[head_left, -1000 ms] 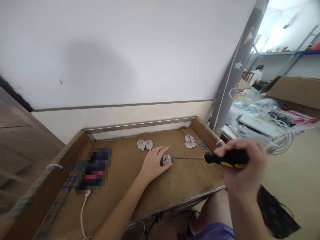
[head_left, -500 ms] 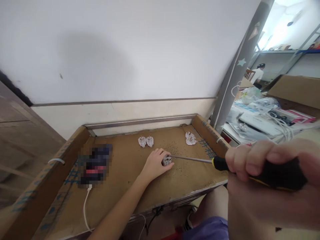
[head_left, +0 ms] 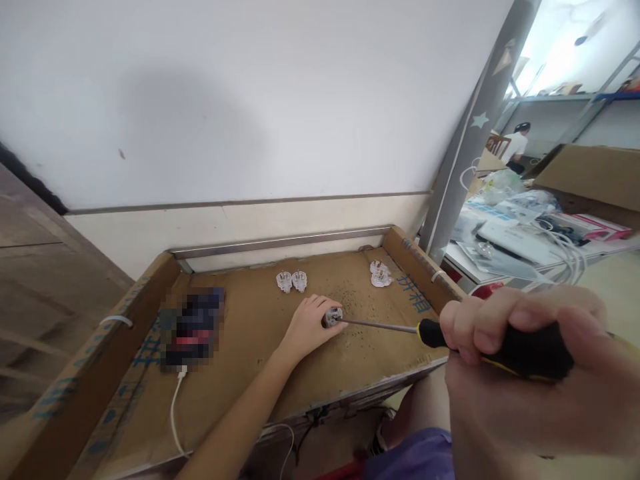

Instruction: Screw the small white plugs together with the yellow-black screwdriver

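My left hand (head_left: 311, 325) is closed around a small grey plug (head_left: 332, 317) on the cardboard work surface (head_left: 240, 373). A screwdriver (head_left: 530, 352) with a black and yellow handle is wrapped in the fingers of my right hand (head_left: 525, 373). Its long metal shaft points left, and the tip meets the plug's face. Two clear plug pieces with metal pins (head_left: 291, 281) lie side by side beyond my left hand. A few more clear plug pieces (head_left: 381, 273) are bunched at the back right.
Cardboard walls edge the surface, with a metal bar (head_left: 285, 242) at the back. On the left lies a blurred-out dark object (head_left: 195, 327) with a white cable (head_left: 173, 413). Dark specks dot the cardboard. Right, a cluttered table (head_left: 520, 240) stands behind a grey post (head_left: 465, 147); a person sits farther back.
The screwdriver and my right hand have shifted slightly left and tilted. Its tip has moved from the plug's upper edge to lower on its face, and the plug is turned a little.
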Demonstrator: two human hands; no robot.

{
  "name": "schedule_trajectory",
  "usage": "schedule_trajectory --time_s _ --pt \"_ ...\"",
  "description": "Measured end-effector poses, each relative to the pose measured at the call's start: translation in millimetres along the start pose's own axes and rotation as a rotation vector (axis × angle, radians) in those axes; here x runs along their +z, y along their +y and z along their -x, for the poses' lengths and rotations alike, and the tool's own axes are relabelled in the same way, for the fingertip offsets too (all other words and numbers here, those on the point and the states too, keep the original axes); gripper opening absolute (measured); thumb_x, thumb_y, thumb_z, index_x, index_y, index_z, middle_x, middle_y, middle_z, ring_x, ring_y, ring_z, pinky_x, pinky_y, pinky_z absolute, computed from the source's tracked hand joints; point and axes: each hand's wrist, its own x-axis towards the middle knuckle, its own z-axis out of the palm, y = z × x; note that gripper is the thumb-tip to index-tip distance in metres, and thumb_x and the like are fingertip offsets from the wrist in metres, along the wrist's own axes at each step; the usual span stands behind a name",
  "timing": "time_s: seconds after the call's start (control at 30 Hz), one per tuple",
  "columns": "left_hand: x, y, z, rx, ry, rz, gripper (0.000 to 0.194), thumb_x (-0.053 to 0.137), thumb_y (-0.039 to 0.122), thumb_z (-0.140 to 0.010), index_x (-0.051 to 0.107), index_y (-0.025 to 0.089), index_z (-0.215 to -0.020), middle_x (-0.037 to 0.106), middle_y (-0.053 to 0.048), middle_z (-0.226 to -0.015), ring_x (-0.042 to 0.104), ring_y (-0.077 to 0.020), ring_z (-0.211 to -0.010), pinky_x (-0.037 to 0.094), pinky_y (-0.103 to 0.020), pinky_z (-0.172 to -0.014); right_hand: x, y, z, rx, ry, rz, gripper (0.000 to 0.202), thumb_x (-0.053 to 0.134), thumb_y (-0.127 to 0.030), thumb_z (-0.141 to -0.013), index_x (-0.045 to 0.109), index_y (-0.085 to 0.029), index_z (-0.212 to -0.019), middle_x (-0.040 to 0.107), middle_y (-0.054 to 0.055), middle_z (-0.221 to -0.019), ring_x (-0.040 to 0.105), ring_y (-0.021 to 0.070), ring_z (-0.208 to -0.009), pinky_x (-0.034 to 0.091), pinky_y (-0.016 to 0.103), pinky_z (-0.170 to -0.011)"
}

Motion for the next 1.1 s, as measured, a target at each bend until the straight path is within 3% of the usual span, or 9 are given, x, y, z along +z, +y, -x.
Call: schedule_trajectory --time_s 0.17,0.4,0.6,0.67,0.77,0.83,0.9,1.0,1.1 --pt "-1.5 4 1 0.018 0.013 0.013 0.025 0.066 0.039 -0.079 0.060 0.023 -0.097 0.066 -0.001 -0.098 0.056 -0.0201 -0.093 0.043 -0.034 -0.084 -1 -7 3 0.015 0.000 0.039 0.021 0.043 -0.023 -0.086 0.049 -0.019 -0.067 0.042 -0.004 -0.047 0.041 0.0079 -0.039 0.035 0.024 -0.039" --pt "-1.1 7 2 0.036 0.020 0.004 0.025 0.067 0.036 -0.077 0.060 0.023 -0.097 0.067 -0.001 -0.097 0.058 -0.0199 -0.090 0.043 -0.033 -0.082 7 10 2 0.037 -0.036 -0.025 0.017 0.043 -0.024 -0.083 0.047 -0.019 -0.067 0.044 -0.005 -0.045 0.038 0.0070 -0.036 0.033 0.021 -0.036" --pt "0.2 6 1 0.006 -0.030 0.008 0.025 0.067 0.035 -0.077 0.061 0.022 -0.096 0.067 -0.001 -0.096 0.059 -0.0203 -0.090 0.042 -0.033 -0.080 26 15 2 -0.010 0.131 0.153 0.019 0.048 -0.026 -0.087 0.045 -0.020 -0.069 0.046 -0.007 -0.047 0.041 0.0083 -0.035 0.034 0.023 -0.035" --pt "-0.5 7 0 -0.026 -0.054 0.006 0.025 0.067 0.037 -0.077 0.061 0.022 -0.096 0.067 -0.001 -0.094 0.059 -0.0205 -0.089 0.042 -0.033 -0.079 31 20 -1 -0.001 0.131 0.194 0.020 0.050 -0.031 -0.087 0.045 -0.021 -0.071 0.046 -0.007 -0.048 0.042 0.0091 -0.035 0.033 0.024 -0.034" --pt "-2.2 7 0 -0.071 -0.086 0.003 0.025 0.065 0.039 -0.078 0.062 0.021 -0.095 0.067 -0.001 -0.093 0.060 -0.0212 -0.088 0.042 -0.033 -0.078 33 27 -13 -0.098 -0.022 0.321 0.018 0.051 -0.035 -0.087 0.046 -0.022 -0.075 0.050 -0.005 -0.056 0.049 0.0115 -0.044 0.039 0.027 -0.040" --pt "-3.2 8 1 -0.096 -0.098 0.013 0.029 0.065 0.039 -0.078 0.061 0.022 -0.100 0.067 -0.002 -0.095 0.060 -0.0218 -0.090 0.042 -0.034 -0.079 31 29 -28 -0.272 -0.155 0.592 0.021 0.051 -0.038 -0.087 0.047 -0.021 -0.075 0.051 -0.002 -0.063 0.051 0.0124 -0.054 0.042 0.029 -0.051" --pt "-3.9 8 2 -0.102 -0.090 0.036 0.040 0.066 0.038 -0.077 0.056 0.022 -0.112 0.066 -0.003 -0.100 0.059 -0.0224 -0.093 0.042 -0.034 -0.082 30 27 -46 -0.349 -0.297 0.926 0.025 0.052 -0.043 -0.086 0.047 -0.021 -0.074 0.050 -0.001 -0.064 0.047 0.0119 -0.056 0.037 0.028 -0.053" --pt "-3.9 8 2 -0.071 -0.059 0.055 0.044 0.067 0.036 -0.076 0.053 0.021 -0.116 0.065 -0.004 -0.103 0.059 -0.0226 -0.096 0.043 -0.033 -0.083 34 18 -71 -0.320 -0.569 1.163 0.022 0.050 -0.042 -0.087 0.050 -0.020 -0.089 0.049 -0.003 -0.059 0.039 0.0095 -0.046 0.028 0.026 -0.046" --pt "-3.0 7 2 -0.052 -0.054 0.032 0.030 0.066 0.037 -0.077 0.060 0.020 -0.100 0.065 -0.003 -0.094 0.059 -0.0219 -0.089 0.043 -0.032 -0.079 43 4 -88 -0.264 -0.903 1.147 0.019 0.047 -0.029 -0.088 0.047 -0.020 -0.105 0.051 -0.005 -0.063 0.040 0.0077 -0.045 0.030 0.024 -0.048"
